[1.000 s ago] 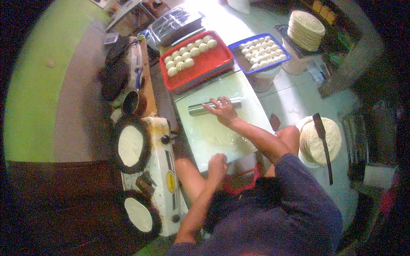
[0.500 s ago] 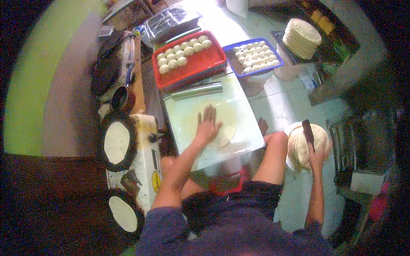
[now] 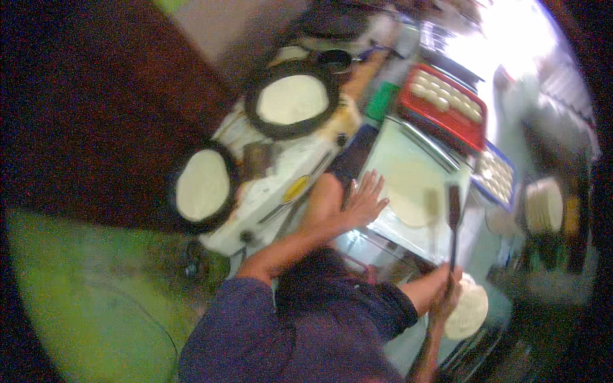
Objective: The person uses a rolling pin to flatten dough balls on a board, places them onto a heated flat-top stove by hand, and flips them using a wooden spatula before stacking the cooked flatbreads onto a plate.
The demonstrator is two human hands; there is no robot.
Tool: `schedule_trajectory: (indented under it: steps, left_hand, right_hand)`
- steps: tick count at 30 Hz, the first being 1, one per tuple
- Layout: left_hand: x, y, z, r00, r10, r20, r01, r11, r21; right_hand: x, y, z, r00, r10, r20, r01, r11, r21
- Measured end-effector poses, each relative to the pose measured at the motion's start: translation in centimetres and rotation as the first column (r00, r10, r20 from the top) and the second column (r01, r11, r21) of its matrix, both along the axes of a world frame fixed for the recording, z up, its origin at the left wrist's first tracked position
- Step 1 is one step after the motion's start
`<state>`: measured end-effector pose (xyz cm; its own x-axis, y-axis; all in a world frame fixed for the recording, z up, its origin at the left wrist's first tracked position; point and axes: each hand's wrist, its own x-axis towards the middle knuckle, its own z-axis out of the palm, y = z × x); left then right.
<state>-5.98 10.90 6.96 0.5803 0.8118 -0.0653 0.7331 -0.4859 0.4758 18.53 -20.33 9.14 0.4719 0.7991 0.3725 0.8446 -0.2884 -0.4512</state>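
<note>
Left hand (image 3: 365, 203) is lying flat, fingers spread, holding nothing, on the pale rolling board (image 3: 408, 159) just beside the rolled dough round (image 3: 412, 198). Right hand (image 3: 445, 290) is gripping a dark spatula (image 3: 454, 220), blade reaching over the board near the round. Two pans (image 3: 294, 99) are holding flatbreads.

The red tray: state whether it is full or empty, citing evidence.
Full: the red tray holds rows of pale dough balls across its inside.

place: flatbread kitchen | cues: 2 pans (image 3: 292, 102) on stove (image 3: 274, 185) | dough-ball trays (image 3: 444, 105)
</note>
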Motion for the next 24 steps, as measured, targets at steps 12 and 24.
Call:
schedule_trajectory:
  steps: [12,24]
  left_hand:
    - [-23.1,-7.5,1.8,0.809,0.422,0.409,-0.421,0.902,-0.098]
    - [-26.8,-11.9,-0.2,0.733,0.513,0.446,-0.44,0.859,-0.263]
  right_hand:
    - [-27.5,28.5,18.0,0.386,0.916,-0.11,-0.834,0.295,-0.467]
    - [-44.0,42.0,5.8,-0.117,0.982,-0.149,-0.981,-0.137,-0.135]
